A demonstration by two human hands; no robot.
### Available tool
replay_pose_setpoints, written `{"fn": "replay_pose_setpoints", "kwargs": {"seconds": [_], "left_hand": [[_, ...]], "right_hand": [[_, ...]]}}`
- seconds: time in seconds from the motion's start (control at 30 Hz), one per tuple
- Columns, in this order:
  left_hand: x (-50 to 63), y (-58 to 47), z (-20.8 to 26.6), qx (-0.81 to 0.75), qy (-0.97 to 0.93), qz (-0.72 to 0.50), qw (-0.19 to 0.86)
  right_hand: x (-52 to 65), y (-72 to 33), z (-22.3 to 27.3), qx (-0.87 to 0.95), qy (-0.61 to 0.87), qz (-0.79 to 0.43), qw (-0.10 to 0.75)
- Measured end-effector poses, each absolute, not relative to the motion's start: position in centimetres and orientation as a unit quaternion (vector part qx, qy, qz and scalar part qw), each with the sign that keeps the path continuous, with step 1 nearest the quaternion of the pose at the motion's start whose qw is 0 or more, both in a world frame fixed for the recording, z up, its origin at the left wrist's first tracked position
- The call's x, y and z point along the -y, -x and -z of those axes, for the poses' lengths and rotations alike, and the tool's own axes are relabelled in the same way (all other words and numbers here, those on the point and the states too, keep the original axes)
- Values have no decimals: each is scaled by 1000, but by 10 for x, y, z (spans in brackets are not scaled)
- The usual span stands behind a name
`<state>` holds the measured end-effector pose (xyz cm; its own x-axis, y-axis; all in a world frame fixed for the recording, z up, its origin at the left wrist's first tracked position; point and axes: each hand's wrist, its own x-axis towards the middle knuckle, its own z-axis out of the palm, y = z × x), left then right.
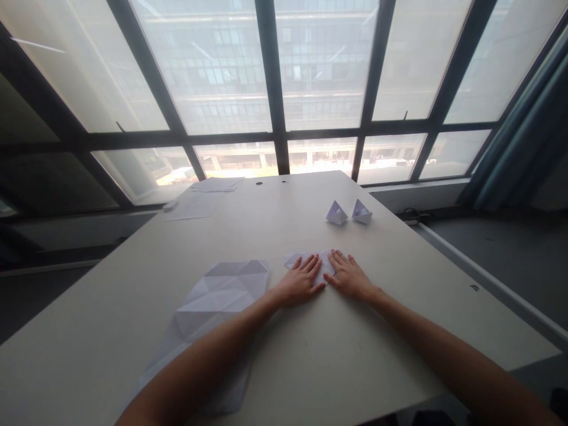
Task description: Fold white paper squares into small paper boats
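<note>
Left forearm (208, 355), hands (302, 283) on paper (290, 259)

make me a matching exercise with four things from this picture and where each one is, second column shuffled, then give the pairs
Things
1. folded paper
2. two pointed paper shapes
3. large creased sheet
4. curtain

Places
A. partly hidden in this view by the left forearm
B. at the right edge of the picture, off the table
C. beneath the left hand and right hand
D. side by side on the tabletop, beyond the right hand

Right pairs
1-C
2-D
3-A
4-B
</note>
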<state>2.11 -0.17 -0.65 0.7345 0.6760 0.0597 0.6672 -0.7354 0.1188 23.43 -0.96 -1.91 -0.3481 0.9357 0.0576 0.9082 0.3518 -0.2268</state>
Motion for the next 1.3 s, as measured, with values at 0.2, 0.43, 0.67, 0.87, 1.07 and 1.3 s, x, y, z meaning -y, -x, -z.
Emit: {"fn": "replay_pose_setpoints", "kwargs": {"seconds": [0.2,0.43,0.67,0.87,1.07,1.3], "left_hand": [[-2,-20,13,-367,-925,-82,44],[3,-27,14,-358,-923,-135,34],[1,-27,18,-352,-923,-142,63],[-1,-23,14,-323,-936,-109,87],[-1,-23,10,-295,-944,-108,102],[0,-24,8,-291,-943,-119,109]], "right_hand": [[9,-234,22,819,562,-68,96],[8,-232,23,817,565,-64,100],[11,-230,25,809,572,-63,117],[5,-234,24,787,594,-50,159],[-4,-244,20,782,586,-46,207],[1,-243,12,795,554,-23,244]]}}
